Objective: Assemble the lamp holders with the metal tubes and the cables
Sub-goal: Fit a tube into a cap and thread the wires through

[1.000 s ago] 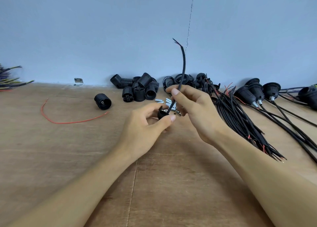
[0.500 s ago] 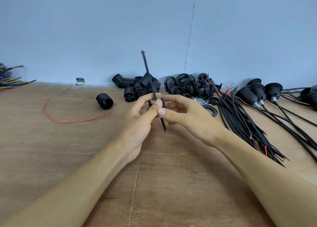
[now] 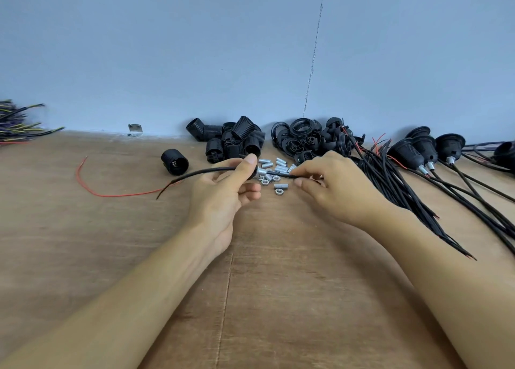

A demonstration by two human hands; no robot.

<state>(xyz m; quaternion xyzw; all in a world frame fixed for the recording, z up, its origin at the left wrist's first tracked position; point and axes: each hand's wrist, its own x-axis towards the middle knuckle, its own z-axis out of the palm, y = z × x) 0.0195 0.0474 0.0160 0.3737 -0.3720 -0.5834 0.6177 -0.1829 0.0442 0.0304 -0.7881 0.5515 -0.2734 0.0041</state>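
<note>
My left hand (image 3: pixel 223 190) grips a small black lamp-holder cap with a short metal tube (image 3: pixel 261 170) sticking out of its right side. A black cable (image 3: pixel 200 173) runs through the cap and tube, lying roughly level, its free end trailing left over the table. My right hand (image 3: pixel 331 184) pinches the cable's other end just right of the tube. Loose metal tubes and nuts (image 3: pixel 274 173) lie on the table behind and between my hands.
Black holder bodies (image 3: pixel 234 140) and rings and caps (image 3: pixel 306 137) are piled at the wall. One holder body (image 3: pixel 174 162) lies alone, with a red wire (image 3: pixel 111 193) to its left. A black cable bundle (image 3: pixel 404 190) and assembled holders (image 3: pixel 423 148) lie right. Coloured wires (image 3: pixel 16 123) sit far left.
The cable has swung from standing upright to lying level, its free end now pointing left. My hands have drawn apart, the right one sliding out along the cable.
</note>
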